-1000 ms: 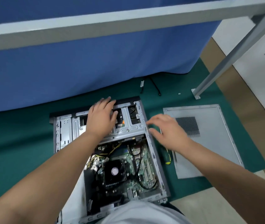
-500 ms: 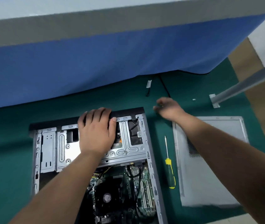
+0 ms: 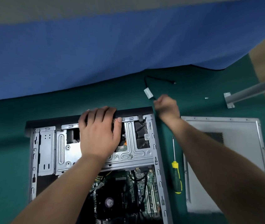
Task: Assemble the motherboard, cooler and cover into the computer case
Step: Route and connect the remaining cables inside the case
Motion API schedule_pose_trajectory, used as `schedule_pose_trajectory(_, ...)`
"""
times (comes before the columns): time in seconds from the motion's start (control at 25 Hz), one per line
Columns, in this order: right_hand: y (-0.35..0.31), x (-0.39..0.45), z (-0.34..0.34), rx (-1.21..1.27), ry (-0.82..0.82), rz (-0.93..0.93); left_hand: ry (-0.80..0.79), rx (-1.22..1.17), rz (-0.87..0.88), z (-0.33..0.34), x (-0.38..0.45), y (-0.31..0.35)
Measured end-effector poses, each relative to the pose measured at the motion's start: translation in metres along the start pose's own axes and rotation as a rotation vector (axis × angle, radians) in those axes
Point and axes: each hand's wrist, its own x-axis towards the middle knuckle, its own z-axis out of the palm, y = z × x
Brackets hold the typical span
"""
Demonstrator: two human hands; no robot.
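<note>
The open computer case (image 3: 158,159) lies on a green mat. Inside it sit the motherboard (image 3: 144,188) and the black cooler with its fan (image 3: 109,202). My left hand (image 3: 98,135) rests flat on the metal drive cage (image 3: 133,152), fingertips reaching the black front bezel. My right hand (image 3: 166,106) is beyond the case's far right corner, fingers curled round the end of a black cable whose white connector (image 3: 148,93) lies just left of it. The grey side cover (image 3: 241,151) lies flat to the right of the case.
A yellow-and-black screwdriver (image 3: 177,177) lies between the case and the cover. A small screw (image 3: 206,98) sits on the mat near a grey metal table leg (image 3: 249,91). A blue cloth (image 3: 96,54) hangs along the far side.
My right hand left the case's right edge, reached forward past the far corner and took the black cable, which has shifted. My left hand stayed on the drive cage. The view tilted down.
</note>
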Motion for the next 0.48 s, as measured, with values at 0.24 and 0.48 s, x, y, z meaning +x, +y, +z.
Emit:
schedule_pose_trajectory(0.24,0.049,-0.126,-0.047,0.286,0.057,-0.228,-0.085,-0.154,0.018,-0.022,0.001,0.004)
schedule_pose_trajectory(0.48,0.042,-0.227,-0.079,0.243,-0.005,-0.442,-0.294,-1.237,-0.425,-0.089,-0.016,0.047)
